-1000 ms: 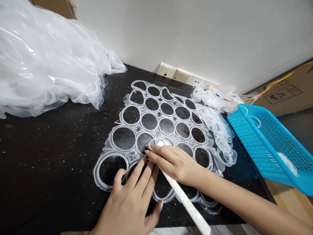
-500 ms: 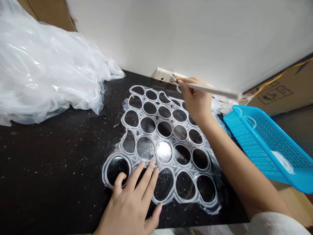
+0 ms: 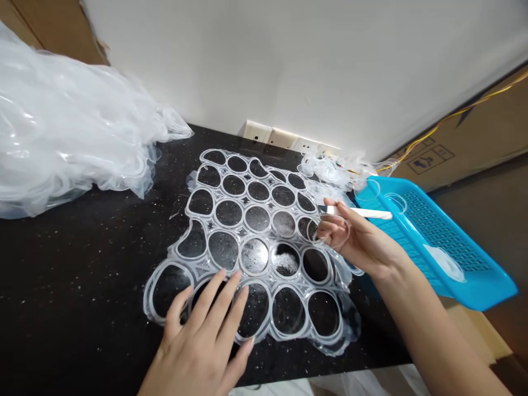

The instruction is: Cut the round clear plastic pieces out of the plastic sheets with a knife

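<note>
A clear plastic sheet (image 3: pixel 244 201) lies flat on the black speckled countertop (image 3: pixel 82 286), punched with rows of round holes and rings. My left hand (image 3: pixel 198 341) rests on its near edge, fingers spread, holding nothing. Above the sheet's right side, my right hand (image 3: pixel 355 236) grips a white flat stick (image 3: pixel 358 212) and a thin clear ring (image 3: pixel 334 231). The ring hangs at the fingers, just over the sheet. Some of the sheet lies hidden under both hands.
A large heap of clear plastic film (image 3: pixel 61 126) sits at the left. Loose clear rings (image 3: pixel 330 170) pile up against the wall behind the sheet. A blue plastic basket (image 3: pixel 433 242) with a few rings stands at the right, near wall sockets (image 3: pixel 268 136) and a cardboard box (image 3: pixel 433 159).
My right hand has come down from near the wall to above the sheet's right side, and a clear ring now shows in it. My left hand stays on the sheet; the view has shifted slightly.
</note>
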`<state>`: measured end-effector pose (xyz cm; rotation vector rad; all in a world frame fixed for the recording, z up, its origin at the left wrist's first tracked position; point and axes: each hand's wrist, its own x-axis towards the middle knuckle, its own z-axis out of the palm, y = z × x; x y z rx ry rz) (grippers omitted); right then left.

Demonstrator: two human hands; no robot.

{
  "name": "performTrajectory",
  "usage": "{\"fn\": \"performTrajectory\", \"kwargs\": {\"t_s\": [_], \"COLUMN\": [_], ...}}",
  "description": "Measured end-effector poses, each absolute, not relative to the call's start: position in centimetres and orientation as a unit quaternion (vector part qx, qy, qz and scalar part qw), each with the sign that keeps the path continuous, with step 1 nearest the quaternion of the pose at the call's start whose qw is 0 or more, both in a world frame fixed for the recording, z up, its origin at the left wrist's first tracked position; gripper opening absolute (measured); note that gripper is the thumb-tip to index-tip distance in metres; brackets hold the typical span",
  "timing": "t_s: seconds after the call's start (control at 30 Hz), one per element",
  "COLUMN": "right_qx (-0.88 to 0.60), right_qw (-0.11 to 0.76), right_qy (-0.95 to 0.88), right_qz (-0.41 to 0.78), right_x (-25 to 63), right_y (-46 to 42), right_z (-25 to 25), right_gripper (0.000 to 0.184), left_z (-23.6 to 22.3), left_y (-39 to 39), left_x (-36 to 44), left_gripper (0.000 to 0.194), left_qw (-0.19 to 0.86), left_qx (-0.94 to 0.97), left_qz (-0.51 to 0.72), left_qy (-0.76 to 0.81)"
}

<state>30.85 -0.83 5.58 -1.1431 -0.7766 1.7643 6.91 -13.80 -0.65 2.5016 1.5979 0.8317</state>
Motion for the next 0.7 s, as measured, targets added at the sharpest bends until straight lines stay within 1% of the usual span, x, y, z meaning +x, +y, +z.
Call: {"fn": "performTrajectory", "kwargs": {"t_s": [0.1,0.17,0.23,0.33,0.47,0.7], "right_qx": [-0.479,-0.492,-0.485,-0.417,-0.337,-0.320], "right_qw": [0.418,0.369,0.306,0.252,0.242,0.244], "right_qy": [-0.411,-0.501,-0.587,-0.707,-0.778,-0.803], "right_qz": [0.653,0.609,0.571,0.513,0.471,0.440], "right_x": [31.1,30.7,29.9,28.8,28.1,28.1], "right_y": [-2.2,-3.1,-3.9,-4.6,-4.3,-4.1], "right_z": [5.1,4.5,3.8,2.9,2.0,1.6], "right_gripper": [0.023,0.026,0.022,0.015,0.015,0.016], "left_z": [-0.6,-0.8,-1.1,-1.6,-1.9,-1.6], "left_y": [-13.8,-13.7,-13.7,-13.8,-14.1,-14.1], "left_x": [8.2,9.0,9.5,9.8,9.7,9.6], "left_gripper": [0.039,0.040,0.041,0.044,0.049,0.051], "left_qw": [0.002,-0.005,-0.010,-0.010,-0.001,0.001], "left_qx": [0.835,0.845,0.853,0.861,0.861,0.864], "left_qz": [0.260,0.244,0.235,0.228,0.204,0.185], "left_qy": [0.485,0.475,0.467,0.455,0.465,0.469]}}
